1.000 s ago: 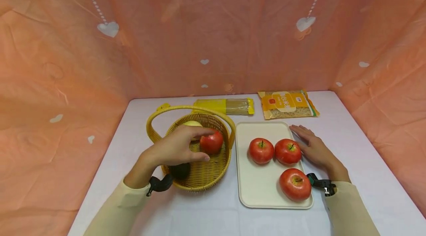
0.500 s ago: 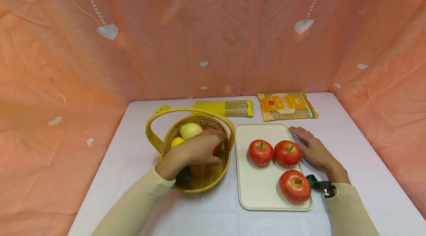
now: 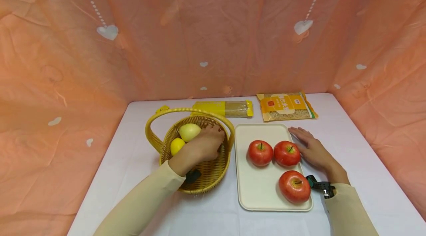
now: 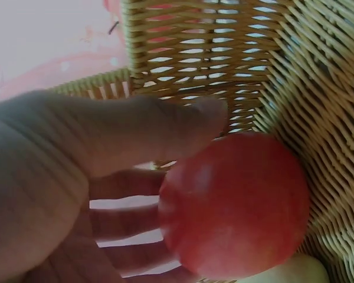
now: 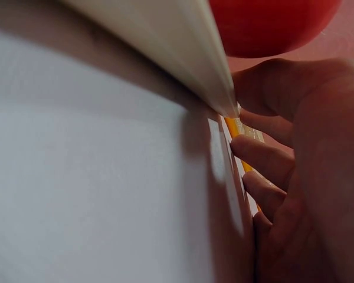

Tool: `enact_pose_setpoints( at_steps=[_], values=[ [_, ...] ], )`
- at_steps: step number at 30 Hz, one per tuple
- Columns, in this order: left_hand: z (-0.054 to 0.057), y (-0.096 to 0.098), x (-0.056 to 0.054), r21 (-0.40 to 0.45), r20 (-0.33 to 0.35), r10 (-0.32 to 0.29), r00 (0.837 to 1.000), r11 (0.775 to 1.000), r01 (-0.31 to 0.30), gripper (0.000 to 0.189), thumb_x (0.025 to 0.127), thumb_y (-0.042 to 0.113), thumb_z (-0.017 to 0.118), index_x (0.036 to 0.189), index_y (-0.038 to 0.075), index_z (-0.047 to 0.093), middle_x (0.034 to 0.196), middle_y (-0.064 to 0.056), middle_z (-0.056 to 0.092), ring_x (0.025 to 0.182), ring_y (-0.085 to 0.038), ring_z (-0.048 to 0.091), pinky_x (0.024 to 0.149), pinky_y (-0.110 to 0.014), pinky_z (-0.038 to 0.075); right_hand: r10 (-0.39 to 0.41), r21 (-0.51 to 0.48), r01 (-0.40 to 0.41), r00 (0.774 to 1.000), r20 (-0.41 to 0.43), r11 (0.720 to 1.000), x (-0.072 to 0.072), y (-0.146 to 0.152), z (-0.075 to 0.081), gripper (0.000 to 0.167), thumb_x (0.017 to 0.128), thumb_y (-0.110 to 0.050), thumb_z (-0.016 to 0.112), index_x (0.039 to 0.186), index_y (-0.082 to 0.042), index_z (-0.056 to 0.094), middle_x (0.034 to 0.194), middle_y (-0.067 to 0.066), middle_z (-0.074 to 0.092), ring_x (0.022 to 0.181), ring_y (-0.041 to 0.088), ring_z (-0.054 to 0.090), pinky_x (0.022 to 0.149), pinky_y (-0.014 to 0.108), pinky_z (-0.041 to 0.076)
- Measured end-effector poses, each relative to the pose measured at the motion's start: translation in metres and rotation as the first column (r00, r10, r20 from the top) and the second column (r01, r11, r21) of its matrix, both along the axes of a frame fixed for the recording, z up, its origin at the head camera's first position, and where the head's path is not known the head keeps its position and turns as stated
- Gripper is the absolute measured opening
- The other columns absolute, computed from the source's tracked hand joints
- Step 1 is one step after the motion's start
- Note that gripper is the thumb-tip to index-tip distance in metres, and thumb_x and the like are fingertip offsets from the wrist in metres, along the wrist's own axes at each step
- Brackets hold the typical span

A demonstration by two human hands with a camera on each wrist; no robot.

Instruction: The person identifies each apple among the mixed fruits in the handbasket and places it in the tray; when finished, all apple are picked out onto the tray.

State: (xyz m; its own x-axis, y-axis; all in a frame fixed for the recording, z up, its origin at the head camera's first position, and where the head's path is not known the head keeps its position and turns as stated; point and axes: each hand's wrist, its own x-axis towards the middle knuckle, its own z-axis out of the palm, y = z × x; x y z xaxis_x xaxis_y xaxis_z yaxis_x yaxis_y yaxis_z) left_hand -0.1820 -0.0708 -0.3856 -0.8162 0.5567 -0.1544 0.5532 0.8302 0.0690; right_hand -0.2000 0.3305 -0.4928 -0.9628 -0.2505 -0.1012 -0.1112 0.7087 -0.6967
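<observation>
My left hand (image 3: 208, 143) reaches down into a wicker basket (image 3: 213, 171) with a tall arched handle. In the left wrist view, it holds a red apple (image 4: 236, 206) against the woven wall, thumb on the near side and fingers passing behind. From the head view, the hand hides that apple. Beside it lie a pale green-yellow fruit (image 3: 189, 132) and a smaller yellow fruit (image 3: 177, 146). My right hand (image 3: 314, 151) rests along the right edge of a cream tray (image 3: 257, 195), fingers fairly straight, close to one red apple (image 3: 287, 153).
Two more apples, a left apple (image 3: 260, 153) and a front apple (image 3: 294, 186), sit on the tray. Behind are a yellow noodle packet (image 3: 223, 109) and an orange pasta bag (image 3: 287, 106). A dark shape (image 3: 192, 176) shows under the left wrist. Pink curtains enclose the table.
My left hand has moved right and deeper into the basket, now covering the apple from above. The yellow fruits have come into view. My right hand stays at the tray's edge.
</observation>
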Motion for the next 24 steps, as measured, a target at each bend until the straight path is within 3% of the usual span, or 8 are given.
enact_pose_setpoints(
  at_steps=[9,14,18,19,24],
  values=[
    [-0.004,0.003,-0.005,-0.039,0.023,0.08,0.997,0.996,-0.079,0.03,0.096,0.002,0.078,0.125,0.005,0.067,0.121,-0.018,0.067,0.112,-0.036,0.065,0.101,-0.049,0.058,0.008,0.011,-0.008,1.0,-0.022,1.0,-0.001,0.0,0.0,0.064,0.111,-0.027,0.062,0.169,-0.011,0.041,0.177,0.027,0.029,0.166,0.053,0.014,0.125,0.084,0.015],
    [-0.006,0.001,-0.008,-0.023,0.036,0.097,0.995,0.995,-0.096,0.021,0.097,0.003,0.078,0.115,0.005,0.069,0.115,-0.016,0.07,0.113,-0.035,0.068,0.101,-0.048,0.06,0.003,0.007,-0.002,1.0,-0.014,1.0,-0.002,0.0,0.0,0.065,0.111,-0.028,0.062,0.17,-0.011,0.041,0.177,0.027,0.028,0.166,0.053,0.014,0.125,0.084,0.015],
    [-0.003,-0.007,-0.008,0.032,0.064,0.079,0.995,0.996,-0.081,0.019,0.094,0.006,0.082,0.106,0.006,0.068,0.11,-0.013,0.07,0.109,-0.03,0.068,0.098,-0.044,0.06,-0.005,-0.002,0.005,1.0,0.002,1.0,-0.002,0.0,0.0,0.065,0.111,-0.028,0.062,0.17,-0.012,0.04,0.178,0.027,0.026,0.166,0.053,0.013,0.125,0.084,0.015],
    [-0.015,-0.014,-0.013,0.071,0.048,0.055,0.997,0.996,-0.059,0.021,0.093,0.011,0.083,0.106,0.008,0.068,0.11,-0.011,0.069,0.109,-0.028,0.068,0.096,-0.042,0.06,-0.004,-0.004,0.004,1.0,0.003,1.0,-0.002,0.0,0.0,0.065,0.111,-0.028,0.062,0.17,-0.013,0.041,0.178,0.027,0.026,0.166,0.053,0.013,0.125,0.084,0.015],
    [-0.004,-0.036,-0.006,0.245,0.057,0.016,0.998,0.969,-0.03,0.047,0.085,0.014,0.089,0.124,0.002,0.067,0.115,-0.013,0.069,0.114,-0.031,0.067,0.097,-0.045,0.06,0.001,-0.009,-0.001,1.0,-0.015,1.0,0.0,0.0,0.0,0.064,0.11,-0.024,0.063,0.169,-0.01,0.042,0.177,0.028,0.028,0.165,0.055,0.014,0.125,0.084,0.015]
  ],
)
